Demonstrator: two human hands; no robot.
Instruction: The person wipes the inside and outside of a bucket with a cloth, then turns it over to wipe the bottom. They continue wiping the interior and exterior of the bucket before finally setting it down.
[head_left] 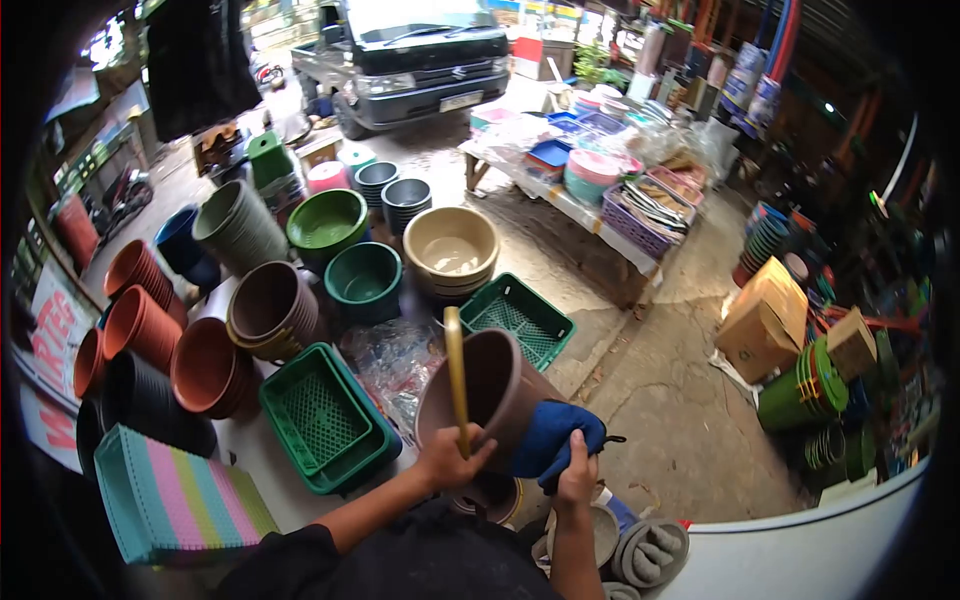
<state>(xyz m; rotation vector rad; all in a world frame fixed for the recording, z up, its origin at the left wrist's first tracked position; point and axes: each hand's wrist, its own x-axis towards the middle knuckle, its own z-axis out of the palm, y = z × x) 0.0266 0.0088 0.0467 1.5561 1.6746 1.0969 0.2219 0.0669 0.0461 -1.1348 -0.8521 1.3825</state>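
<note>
A brown plastic pot point(530, 395) is tilted in front of me, its opening turned up and to the left. My left hand point(452, 462) is closed at the near side of its rim, around the lower end of a narrow yellow strip point(457, 370) that stands across the pot's mouth. On the pot's outer side, my right hand point(577, 470) grips a folded dark blue cloth point(550, 440), thumb on top. Below the pot, another brown pot with a yellowish rim point(515, 500) is partly hidden by my forearm. Clear crumpled plastic point(395, 360) lies just left of the pot.
Green baskets point(320, 420) and stacked terracotta pots point(212, 365) stand to the left. Beige basins point(450, 245) and a green basket point(520, 320) are ahead. A goods-laden table point(620, 245), a cardboard box point(765, 320) and a parked truck point(425, 75) lie farther off. Grey pots point(650, 555) sit near my right forearm.
</note>
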